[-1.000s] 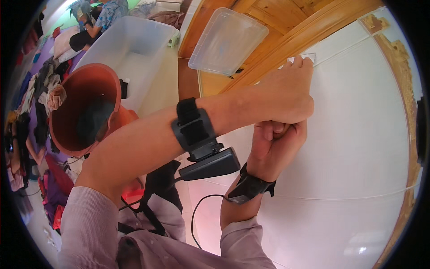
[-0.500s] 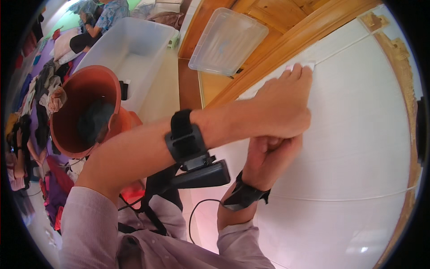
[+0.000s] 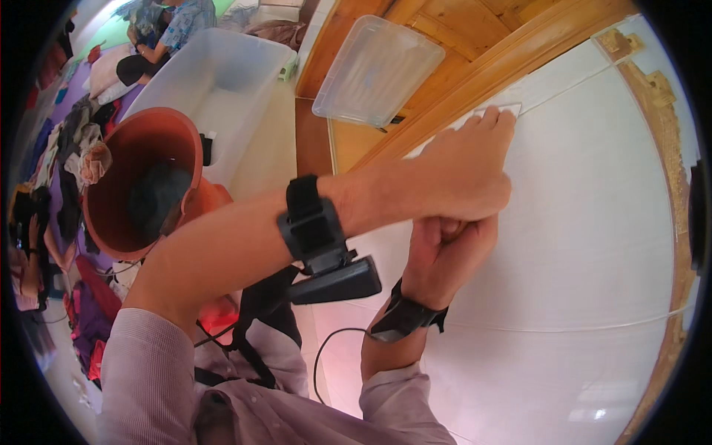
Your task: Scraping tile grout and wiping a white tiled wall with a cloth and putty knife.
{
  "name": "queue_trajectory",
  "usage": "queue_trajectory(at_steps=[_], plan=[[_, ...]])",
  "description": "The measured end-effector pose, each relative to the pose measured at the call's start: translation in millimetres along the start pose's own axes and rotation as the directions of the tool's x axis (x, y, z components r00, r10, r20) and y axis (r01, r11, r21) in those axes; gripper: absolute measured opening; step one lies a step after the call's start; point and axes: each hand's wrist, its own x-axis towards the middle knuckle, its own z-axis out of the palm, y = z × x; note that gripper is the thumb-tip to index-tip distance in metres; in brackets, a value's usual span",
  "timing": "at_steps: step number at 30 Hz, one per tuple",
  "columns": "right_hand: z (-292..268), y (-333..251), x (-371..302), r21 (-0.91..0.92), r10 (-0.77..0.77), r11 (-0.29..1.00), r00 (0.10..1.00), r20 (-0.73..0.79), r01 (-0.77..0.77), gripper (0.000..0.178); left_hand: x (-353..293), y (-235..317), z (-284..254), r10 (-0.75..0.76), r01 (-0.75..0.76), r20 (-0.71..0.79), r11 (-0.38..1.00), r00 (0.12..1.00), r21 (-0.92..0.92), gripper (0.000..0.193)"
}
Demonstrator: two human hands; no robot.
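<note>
Orange-brown wooden panelling (image 3: pixel 475 31) stands beside pale floor (image 3: pixel 276 148).

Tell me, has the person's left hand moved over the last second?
Yes, slightly: judged against the wooden trim, the left hand has shifted downward in the picture, away from that trim.

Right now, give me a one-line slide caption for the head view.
Left hand and right hand close together at a white tiled wall, with a red-brown bucket to the left.
</note>
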Motion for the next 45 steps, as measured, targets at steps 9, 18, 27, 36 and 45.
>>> queue_trajectory(at_steps=[9, 18, 27, 36, 45], plan=[[-4, -6, 10, 0.051, 0.032, 0.998, 0.993, 0.118, -0.038, 0.023, 11, 11, -11, -0.076, 0.075, 0.051, 0.997, 0.996, 0.022, 0.051], [1, -14, 5, 0.032, 0.045, 0.998, 0.998, 0.037, -0.047, 0.02, 14, 19, -10, -0.122, 0.12, 0.021, 0.99, 0.992, 0.076, 0.05], [7, -19, 11, 0.055, -0.005, 0.998, 0.994, 0.106, -0.001, 0.025, 19, 22, -9, -0.124, 0.123, 0.008, 0.99, 0.992, 0.068, 0.044], [-1, -12, -2, 0.014, 0.043, 0.999, 0.999, -0.005, -0.043, 0.023, 4, 19, -6, -0.087, 0.085, 0.028, 0.995, 0.996, 0.056, 0.049], [-2, -8, -11, -0.05, -0.021, 0.999, 0.994, -0.103, 0.016, 0.023, -8, 20, -4, -0.095, 0.096, 0.056, 0.995, 0.994, -0.016, 0.049]])
